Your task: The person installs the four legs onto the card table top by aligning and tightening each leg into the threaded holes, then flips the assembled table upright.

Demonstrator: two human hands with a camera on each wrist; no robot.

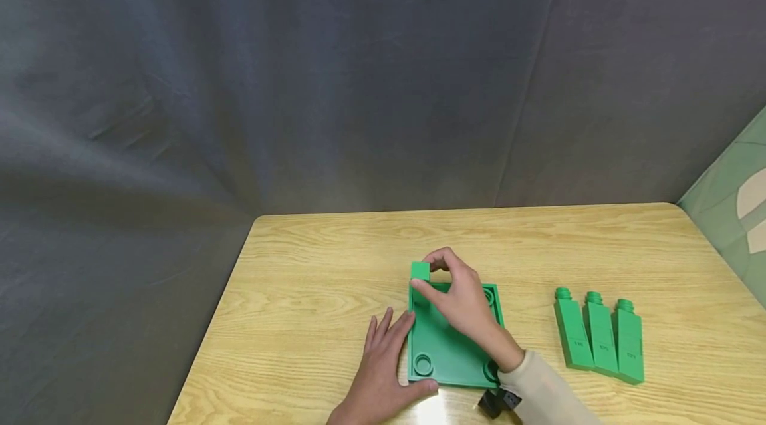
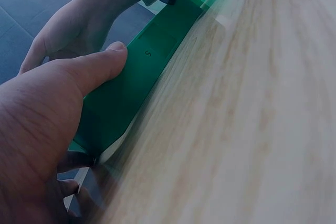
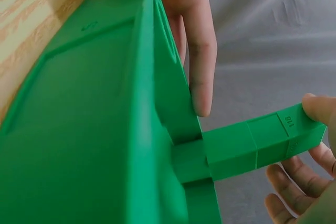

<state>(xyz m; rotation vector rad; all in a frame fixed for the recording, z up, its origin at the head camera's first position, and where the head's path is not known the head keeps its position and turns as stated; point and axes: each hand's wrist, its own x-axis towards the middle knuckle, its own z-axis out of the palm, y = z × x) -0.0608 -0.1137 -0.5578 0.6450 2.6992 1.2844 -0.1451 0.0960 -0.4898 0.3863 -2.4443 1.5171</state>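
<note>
A square green plastic tabletop [image 1: 445, 342] lies on the table with its raised rim and round corner sockets facing up. My right hand [image 1: 463, 302] grips a green table leg [image 1: 420, 271] between thumb and fingers near its upper end. The leg [image 3: 236, 148] stands upright at the far left corner, its lower end inside the rim; how far it sits in the socket is hidden. My left hand [image 1: 383, 372] touches the near left corner of the tabletop, thumb against the near side and index finger along the left side, with fingers mostly straight.
Three more green legs with threaded ends lie side by side on the right: a left one [image 1: 573, 335], a middle one [image 1: 601, 338] and a right one [image 1: 628, 345]. A dark curtain [image 1: 383, 79] hangs behind the wooden table [image 1: 299, 305]. A black wrist device [image 1: 499, 403] sits by my right sleeve.
</note>
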